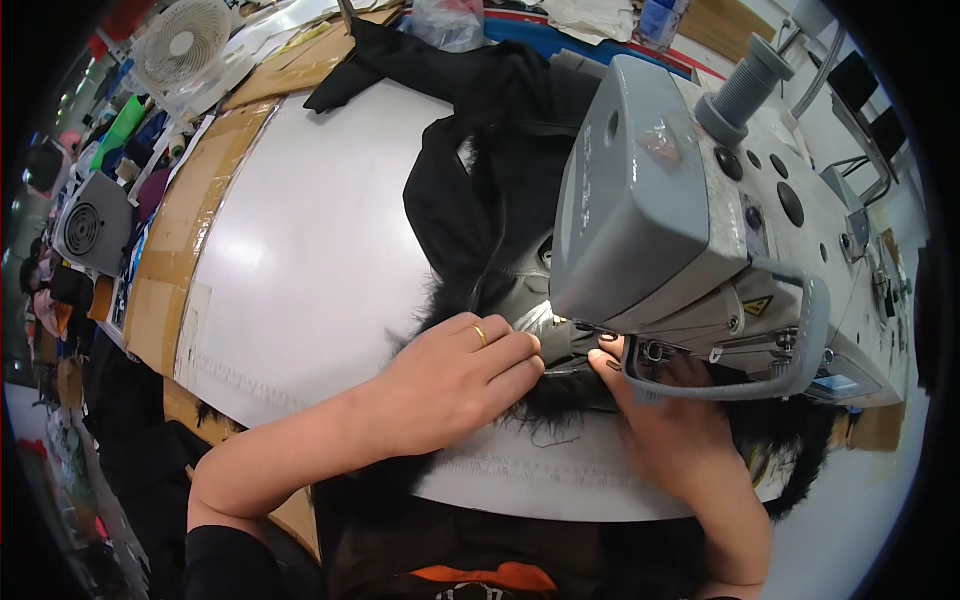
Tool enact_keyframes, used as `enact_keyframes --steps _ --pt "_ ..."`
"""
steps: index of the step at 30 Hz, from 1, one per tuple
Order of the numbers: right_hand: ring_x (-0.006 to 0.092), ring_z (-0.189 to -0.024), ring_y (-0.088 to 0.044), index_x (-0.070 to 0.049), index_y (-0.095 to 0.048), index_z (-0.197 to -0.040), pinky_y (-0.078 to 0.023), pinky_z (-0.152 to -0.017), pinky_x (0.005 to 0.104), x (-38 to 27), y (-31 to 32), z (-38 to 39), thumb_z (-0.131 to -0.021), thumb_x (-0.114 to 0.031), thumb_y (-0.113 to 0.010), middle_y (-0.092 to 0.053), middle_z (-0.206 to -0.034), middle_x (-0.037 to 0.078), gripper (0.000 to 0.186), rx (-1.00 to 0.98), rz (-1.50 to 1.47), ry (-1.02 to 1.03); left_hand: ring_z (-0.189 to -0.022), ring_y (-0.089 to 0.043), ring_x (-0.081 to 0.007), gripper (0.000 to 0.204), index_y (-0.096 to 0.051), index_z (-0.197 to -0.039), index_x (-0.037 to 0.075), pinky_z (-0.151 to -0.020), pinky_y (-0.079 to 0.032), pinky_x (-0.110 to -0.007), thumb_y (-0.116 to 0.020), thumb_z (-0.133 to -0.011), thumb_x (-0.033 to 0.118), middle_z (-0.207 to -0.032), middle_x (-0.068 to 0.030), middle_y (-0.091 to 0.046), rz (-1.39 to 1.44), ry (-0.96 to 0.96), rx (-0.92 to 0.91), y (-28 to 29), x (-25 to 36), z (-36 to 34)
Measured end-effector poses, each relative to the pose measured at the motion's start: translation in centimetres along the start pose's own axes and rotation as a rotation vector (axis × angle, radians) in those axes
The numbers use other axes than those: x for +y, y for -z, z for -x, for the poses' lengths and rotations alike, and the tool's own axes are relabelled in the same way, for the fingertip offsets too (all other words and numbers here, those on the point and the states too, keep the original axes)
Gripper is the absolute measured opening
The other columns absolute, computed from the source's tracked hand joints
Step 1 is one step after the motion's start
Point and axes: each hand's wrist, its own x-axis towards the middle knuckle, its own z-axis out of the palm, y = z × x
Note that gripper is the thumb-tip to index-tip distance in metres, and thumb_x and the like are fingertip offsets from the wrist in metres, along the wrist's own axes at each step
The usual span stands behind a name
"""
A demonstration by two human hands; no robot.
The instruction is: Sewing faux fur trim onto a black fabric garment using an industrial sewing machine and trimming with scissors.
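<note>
A black garment [455, 205] with fluffy black fur trim [570, 393] lies across the white table and runs under the head of a grey and white sewing machine [640, 190]. Left of the lit needle area, my left hand [455, 380], a ring on one finger, has its fingers curled down on the garment's edge. My right hand [675, 420] pinches the same edge on the right, close to the needle area. Some of its fingers are behind the machine's grey wire-like guard [800, 340]. The needle itself is hidden by the machine head.
Taped cardboard [185, 235] borders the white tabletop [310, 220] on the left. A white fan [183, 45] and a grey boxy device with a round grille [92, 225] stand beyond it. At the back are a clear plastic bag [447, 25] and a bottle [660, 22].
</note>
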Motion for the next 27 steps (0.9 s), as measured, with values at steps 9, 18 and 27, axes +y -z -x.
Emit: enact_keyframes --steps 9,18,27 --pt "0.0294 -0.112 -0.068 -0.015 -0.074 -0.130 -0.054 -0.096 0.0415 -1.0 1.3 -2.1 -0.101 -0.020 -0.069 -0.070 -0.133 0.001 0.030 -0.010 -0.123 -0.066 -0.096 -0.059 -0.0227 0.036 -0.066 -0.119 -0.001 -0.083 -0.047 -0.034 -0.066 -0.085 0.013 -0.124 -0.0107 -0.066 -0.212 0.057 -0.139 1.9 2.2 -0.4" --pt "0.0215 -0.111 -0.070 -0.015 -0.074 -0.132 -0.056 -0.094 0.0396 0.1 -2.3 -1.9 -0.091 -0.011 -0.068 -0.072 -0.127 -0.002 0.042 0.279 0.150 0.241 -0.098 -0.061 -0.0245 0.030 -0.070 -0.112 -0.001 -0.097 -0.051 -0.039 -0.065 -0.086 0.013 -0.132 -0.0175 -0.069 -0.368 0.013 -0.108 2.4 2.7 0.8" --pt "0.0270 -0.109 -0.071 -0.014 -0.069 -0.138 -0.057 -0.094 0.0390 -2.4 1.0 -3.8 -0.092 -0.011 -0.066 -0.073 -0.120 0.006 0.046 0.284 0.434 0.182 -0.094 -0.063 -0.0228 0.024 -0.068 -0.110 0.002 -0.117 -0.044 -0.054 -0.063 -0.088 0.013 -0.121 -0.0102 -0.070 -0.386 0.107 -0.050 1.9 0.0 0.4"
